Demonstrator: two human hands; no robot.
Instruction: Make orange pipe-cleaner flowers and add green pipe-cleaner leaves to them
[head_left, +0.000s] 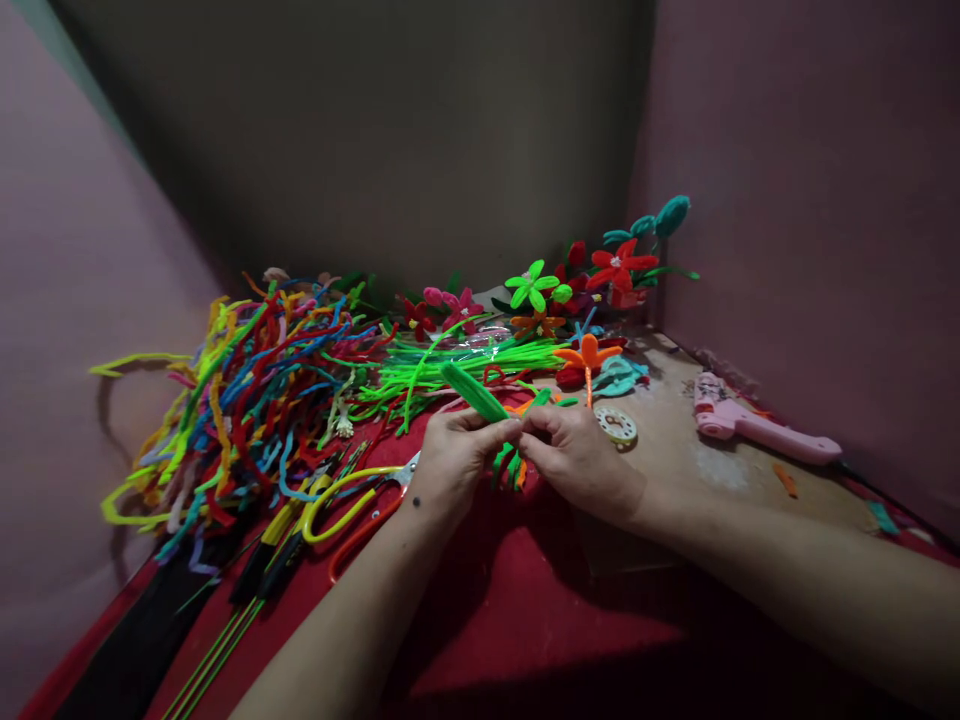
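Note:
Between the fingertips of both hands is a green pipe-cleaner leaf (pixel 474 390), its rounded end pointing up and left. My left hand (pixel 459 455) pinches it near its lower end. Pressed close beside it, the closed fingers of my right hand (pixel 577 460) meet the same end; the exact grip there is hidden. Other green pipe-cleaner pieces (pixel 512 466) and bits of orange show just under and behind the fingers. Scissors (pixel 352 510) with yellow and orange handles lie left of my left wrist, partly covered by it.
A tangled heap of coloured pipe cleaners (pixel 255 400) lies at left. Behind the hands are a bundle of bright green stems (pixel 465 365) and several fuzzy flowers (pixel 531 287). At right, a pink glue gun (pixel 765 425) rests on a board (pixel 675 440) near a small round dial (pixel 618 428).

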